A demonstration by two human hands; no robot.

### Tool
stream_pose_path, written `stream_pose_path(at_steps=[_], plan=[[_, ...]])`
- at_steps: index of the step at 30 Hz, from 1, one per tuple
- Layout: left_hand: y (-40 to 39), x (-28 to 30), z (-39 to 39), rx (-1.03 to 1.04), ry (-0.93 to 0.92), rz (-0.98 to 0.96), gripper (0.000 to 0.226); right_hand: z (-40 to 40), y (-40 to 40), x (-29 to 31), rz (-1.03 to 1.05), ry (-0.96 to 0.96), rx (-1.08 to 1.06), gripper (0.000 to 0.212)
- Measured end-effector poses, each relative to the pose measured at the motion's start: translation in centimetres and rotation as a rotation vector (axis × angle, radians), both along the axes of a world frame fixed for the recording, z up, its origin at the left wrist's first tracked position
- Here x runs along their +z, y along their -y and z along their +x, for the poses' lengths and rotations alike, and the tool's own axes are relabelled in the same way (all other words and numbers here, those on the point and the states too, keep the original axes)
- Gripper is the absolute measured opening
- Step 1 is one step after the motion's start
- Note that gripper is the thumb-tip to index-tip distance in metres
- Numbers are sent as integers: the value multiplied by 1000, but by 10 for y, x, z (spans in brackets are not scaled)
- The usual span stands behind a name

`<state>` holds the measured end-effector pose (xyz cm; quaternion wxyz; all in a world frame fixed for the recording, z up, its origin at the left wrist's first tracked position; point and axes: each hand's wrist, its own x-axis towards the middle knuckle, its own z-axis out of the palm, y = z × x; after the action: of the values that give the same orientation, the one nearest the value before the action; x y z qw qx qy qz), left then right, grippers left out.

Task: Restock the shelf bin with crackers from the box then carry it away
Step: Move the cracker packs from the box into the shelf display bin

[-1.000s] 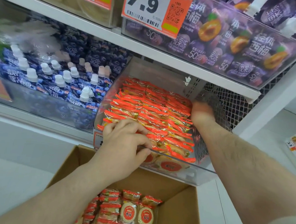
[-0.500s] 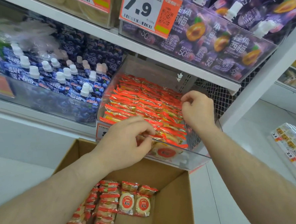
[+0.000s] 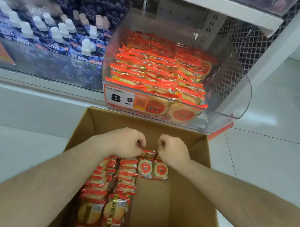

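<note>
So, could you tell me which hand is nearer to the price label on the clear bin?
Left. The left hand is down in the cardboard box, almost directly below the price label; the right hand is beside it, farther right of the label.

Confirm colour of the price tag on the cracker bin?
White with black digits, orange right part; price tag, head view.

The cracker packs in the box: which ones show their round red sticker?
The two cracker packs lying flat just below the right hand, side by side. The other packs stand on edge in rows, showing only red wrapper ends.
</note>
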<state>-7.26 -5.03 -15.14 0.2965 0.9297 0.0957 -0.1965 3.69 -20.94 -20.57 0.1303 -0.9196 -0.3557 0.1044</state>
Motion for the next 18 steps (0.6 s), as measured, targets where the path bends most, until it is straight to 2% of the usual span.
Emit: stream_pose_path(at_steps=[3, 5, 6, 10, 13, 16, 18], plan=[[-5, -9, 1, 43, -34, -36, 23, 22, 5, -63, -460, -303, -62, 22], [-7, -18, 1, 55, -54, -44, 24, 30, 10, -99, -574, -349, -72, 37], [-8, -22, 2, 55, -64, -40, 24, 32, 12, -114, -559, -338, -124, 41], [-14, -37, 2, 92, -119, -68, 27, 39, 12, -155, -332, -315, -445, 46], [-17, -44, 2, 126, -155, -76, 28, 34, 5, -180, -50, -596, -819, 46], [-15, -48, 2, 160, -175, -113, 28, 29, 14, -207, 313, -836, -1186, 56], [-12, -48, 1, 168, -181, -139, 29, 21, 16, -194, 513, -951, -1399, 47]])
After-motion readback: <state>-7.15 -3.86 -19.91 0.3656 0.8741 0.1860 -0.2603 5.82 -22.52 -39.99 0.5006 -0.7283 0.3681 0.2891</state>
